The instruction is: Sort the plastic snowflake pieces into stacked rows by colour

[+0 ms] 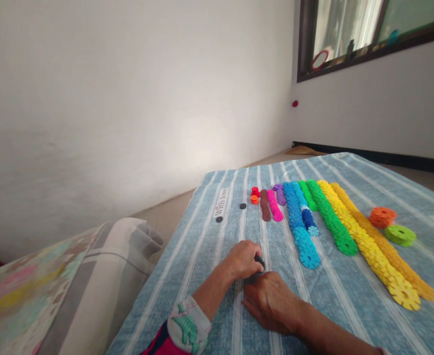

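Observation:
My left hand (243, 260) is closed, its fingertips pinching black notched discs (260, 263) low over the striped cloth. Just below and to the right, my right hand (272, 301) is curled with its knuckles up, close against the left. Its fingertips are hidden, so what it grips cannot be made out; something dark shows between the two hands. Two loose black discs (243, 206) lie farther up the cloth. Beyond my hands, overlapping rows of notched discs run away from me: a brown row (265, 206), a pink row (275, 205) and a blue row (295, 212).
A blue-and-white striped cloth (187, 296) covers the surface. To the right lie a green row (329, 217), yellow row (364, 241), orange pile (383, 217) and lime pile (400, 235). Red discs (255, 191) sit farther back. Folded bedding (102, 276) is at left, beside a wall.

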Available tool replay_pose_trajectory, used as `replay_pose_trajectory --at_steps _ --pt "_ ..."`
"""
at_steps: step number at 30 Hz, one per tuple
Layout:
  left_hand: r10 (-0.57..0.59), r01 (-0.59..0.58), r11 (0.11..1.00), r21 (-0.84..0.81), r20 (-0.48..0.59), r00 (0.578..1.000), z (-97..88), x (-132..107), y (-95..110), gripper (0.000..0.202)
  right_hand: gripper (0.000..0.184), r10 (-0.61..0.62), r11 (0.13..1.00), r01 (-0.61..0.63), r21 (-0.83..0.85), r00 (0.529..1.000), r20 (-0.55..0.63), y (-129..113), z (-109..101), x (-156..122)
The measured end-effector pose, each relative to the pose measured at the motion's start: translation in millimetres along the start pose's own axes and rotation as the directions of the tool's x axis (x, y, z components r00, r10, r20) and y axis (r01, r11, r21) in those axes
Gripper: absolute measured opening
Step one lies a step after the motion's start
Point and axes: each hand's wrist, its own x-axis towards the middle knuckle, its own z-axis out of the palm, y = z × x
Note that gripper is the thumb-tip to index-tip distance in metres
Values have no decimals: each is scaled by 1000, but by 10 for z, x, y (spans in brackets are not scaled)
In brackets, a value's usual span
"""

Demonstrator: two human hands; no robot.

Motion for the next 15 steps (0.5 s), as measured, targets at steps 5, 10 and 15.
replay_pose_trajectory --at_steps 5,10,15 --pt "-49 53 987 -152 27 998 17 -38 -15 10 14 5 1000 -5 -8 1000 4 -2 22 4" --pt "-65 89 851 -518 63 996 52 -68 -176 14 19 27 999 -24 -39 998 59 -18 7 -1" --pt "-237 179 736 -653 -1 972 -128 -3 -513 12 22 65 998 -63 -22 995 79 -20 20 1"
